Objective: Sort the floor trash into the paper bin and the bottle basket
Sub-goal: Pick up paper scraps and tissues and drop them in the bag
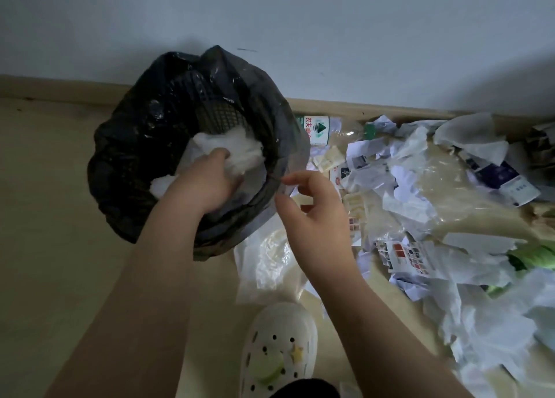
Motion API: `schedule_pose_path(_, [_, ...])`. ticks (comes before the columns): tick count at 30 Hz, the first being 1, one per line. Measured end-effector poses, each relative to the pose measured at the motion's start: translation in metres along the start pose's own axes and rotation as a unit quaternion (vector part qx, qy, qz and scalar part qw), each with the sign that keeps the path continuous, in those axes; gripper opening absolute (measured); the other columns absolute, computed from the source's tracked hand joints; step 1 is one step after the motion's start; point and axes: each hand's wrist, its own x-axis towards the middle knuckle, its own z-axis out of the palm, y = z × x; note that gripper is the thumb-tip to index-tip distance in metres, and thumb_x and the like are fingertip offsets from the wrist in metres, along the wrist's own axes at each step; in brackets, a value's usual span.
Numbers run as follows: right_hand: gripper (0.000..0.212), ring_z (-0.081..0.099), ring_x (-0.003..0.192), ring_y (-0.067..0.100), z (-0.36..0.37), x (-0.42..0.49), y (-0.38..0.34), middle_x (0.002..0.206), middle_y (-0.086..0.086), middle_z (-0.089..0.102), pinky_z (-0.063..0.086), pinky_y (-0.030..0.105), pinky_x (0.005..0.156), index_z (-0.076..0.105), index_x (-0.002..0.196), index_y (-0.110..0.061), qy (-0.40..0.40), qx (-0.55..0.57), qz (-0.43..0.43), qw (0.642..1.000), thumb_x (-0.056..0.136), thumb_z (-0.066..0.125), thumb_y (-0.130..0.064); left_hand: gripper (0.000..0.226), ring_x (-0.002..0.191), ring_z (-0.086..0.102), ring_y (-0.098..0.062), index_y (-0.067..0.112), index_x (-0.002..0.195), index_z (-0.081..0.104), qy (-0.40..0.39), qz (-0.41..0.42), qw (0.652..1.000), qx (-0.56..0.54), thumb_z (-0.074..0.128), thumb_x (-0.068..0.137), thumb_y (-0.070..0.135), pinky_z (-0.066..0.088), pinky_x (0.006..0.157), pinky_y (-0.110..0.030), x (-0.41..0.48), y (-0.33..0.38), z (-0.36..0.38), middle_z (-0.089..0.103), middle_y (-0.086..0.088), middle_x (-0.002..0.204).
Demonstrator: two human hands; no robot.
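shoe (279, 346): white clog at the near edge, just right of centre; trash lay beyond it.
clear plastic bag (270, 262): flat on the floor (60, 193) between shoe and bin. Thin film, looked slippery; would need a pinch at an edge.
right hand (312, 214): hung just right of the bin's near-right rim, fingers loosely curled, nothing in them. Fingertips were close to the liner edge; contact couldn't be confirmed.
left hand (207, 184): was inside the bin mouth, fingers curled down into the paper wad, grasping it.
paper wad (240, 148): white, crumpled, in the bin under and beyond the left hand. Judged very light, soft, compressible; any fistful hold would do, no damage risk.
paper bin (222, 115): mesh tub in a black liner (126, 157), left of centre, near the far wall (360, 37). Liner was slack and could shift if pushed.
loose paper (399, 199): torn sheets and tissue covered the floor right of the bin; nearest bits lay just right of the right hand. Light, limp, easily torn; best bunched several at once.
bottle (316, 130): clear plastic, green-and-white label, on its side at the foot of the far wall, just right of the bin, beyond the right hand. Judged empty, light, smooth; grip round the body.
bottle basket: not in view.
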Motion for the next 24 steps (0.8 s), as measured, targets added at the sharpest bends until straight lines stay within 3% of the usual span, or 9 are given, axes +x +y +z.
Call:
schedule_pose_path(3, [0.017, 0.05, 0.102, 0.002, -0.001, 0.002, 0.003, 0.09, -0.03, 0.046, 0.043, 0.026, 0.089, 0.056, 0.094, -0.031, 0.011, 0.0, 0.02, 1.0, 0.085, 0.058, -0.017, 0.048, 0.124, 0.042, -0.031, 0.017, 0.144, 0.03, 0.037, 0.03, 0.999, -0.023, 0.041, 0.098, 0.026, 0.035, 0.092, -0.031, -0.005, -0.003, 0.001, 0.04, -0.016, 0.141])
schedule_pose_path(7, [0.017, 0.049, 0.094, -0.007, -0.004, 0.004, 0.004, 0.094, -0.023, 0.052, 0.041, 0.021, 0.083, 0.056, 0.094, -0.03, 0.02, 0.014, 0.035, 0.999, 0.085, 0.058, -0.015, 0.041, 0.122, 0.042, -0.029, 0.014, 0.138, 0.04, 0.068, 0.051, 0.996, -0.038, 0.04, 0.098, 0.019, 0.034, 0.091, -0.03, -0.016, 0.0, -0.005, 0.044, -0.015, 0.137])
schedule_pose_path(9, [0.017, 0.053, 0.097, 0.0, -0.008, 0.005, 0.01, 0.1, -0.015, 0.057, 0.043, 0.024, 0.083, 0.056, 0.093, -0.03, 0.032, 0.02, 0.047, 0.998, 0.086, 0.057, -0.015, 0.039, 0.124, 0.041, -0.022, 0.019, 0.136, 0.043, 0.137, 0.09, 0.983, -0.08, 0.041, 0.097, 0.021, 0.032, 0.092, -0.027, -0.034, 0.013, -0.007, 0.047, -0.006, 0.136])
schedule_pose_path(11, [0.018, 0.056, 0.098, 0.008, -0.018, 0.003, 0.022, 0.101, -0.009, 0.06, 0.045, 0.027, 0.081, 0.056, 0.093, -0.029, 0.052, 0.015, 0.059, 0.997, 0.086, 0.057, -0.013, 0.036, 0.118, 0.044, -0.012, 0.024, 0.132, 0.047, 0.172, 0.161, 0.965, -0.117, 0.045, 0.096, 0.027, 0.028, 0.082, -0.015, -0.059, 0.033, -0.004, 0.052, 0.005, 0.128])
schedule_pose_path(14, [0.017, 0.059, 0.09, 0.008, -0.037, -0.004, 0.048, 0.1, -0.006, 0.063, 0.046, 0.021, 0.073, 0.058, 0.097, -0.024, 0.086, -0.008, 0.093, 0.992, 0.086, 0.056, -0.011, 0.033, 0.108, 0.052, -0.008, 0.028, 0.126, 0.052, 0.118, 0.273, 0.941, -0.16, 0.05, 0.093, 0.03, 0.035, 0.082, -0.018, -0.087, 0.058, 0.015, 0.059, 0.009, 0.118])
schedule_pose_path(17, [0.015, 0.058, 0.078, 0.006, -0.058, -0.015, 0.081, 0.092, -0.004, 0.065, 0.044, 0.019, 0.064, 0.057, 0.096, -0.021, 0.119, -0.028, 0.158, 0.98, 0.087, 0.053, -0.009, 0.03, 0.105, 0.056, -0.014, 0.024, 0.123, 0.056, 0.059, 0.324, 0.933, -0.141, 0.047, 0.095, 0.025, 0.042, 0.088, -0.028, -0.092, 0.076, 0.054, 0.064, 0.004, 0.113])
schedule_pose_path(20, [0.014, 0.054, 0.08, 0.01, -0.07, -0.027, 0.111, 0.093, -0.008, 0.061, 0.039, 0.023, 0.069, 0.055, 0.096, -0.02, 0.12, -0.074, 0.224, 0.964, 0.09, 0.05, -0.01, 0.029, 0.107, 0.056, -0.022, 0.018, 0.119, 0.059, -0.025, 0.276, 0.954, -0.115, 0.043, 0.095, 0.019, 0.046, 0.089, -0.036, -0.073, 0.071, 0.11, 0.063, -0.003, 0.114])
schedule_pose_path(22, [0.02, 0.054, 0.088, 0.015, -0.076, -0.038, 0.131, 0.103, -0.003, 0.061, 0.037, 0.025, 0.077, 0.058, 0.107, -0.017, 0.101, -0.12, 0.266, 0.951, 0.09, 0.049, -0.011, 0.031, 0.112, 0.053, -0.022, 0.018, 0.121, 0.058, -0.105, 0.228, 0.965, -0.074, 0.042, 0.095, 0.015, 0.045, 0.091, -0.034, -0.061, 0.061, 0.15, 0.058, -0.003, 0.123])
schedule_pose_path(24, [0.029, 0.055, 0.097, 0.018, -0.078, -0.049, 0.148, 0.115, 0.001, 0.06, 0.037, 0.024, 0.077, 0.057, 0.118, -0.014, 0.073, -0.154, 0.296, 0.94, 0.09, 0.049, -0.013, 0.031, 0.114, 0.05, -0.021, 0.017, 0.12, 0.058, -0.124, 0.218, 0.968, -0.009, 0.042, 0.093, 0.013, 0.044, 0.089, -0.031, -0.055, 0.045, 0.177, 0.054, -0.002, 0.128])
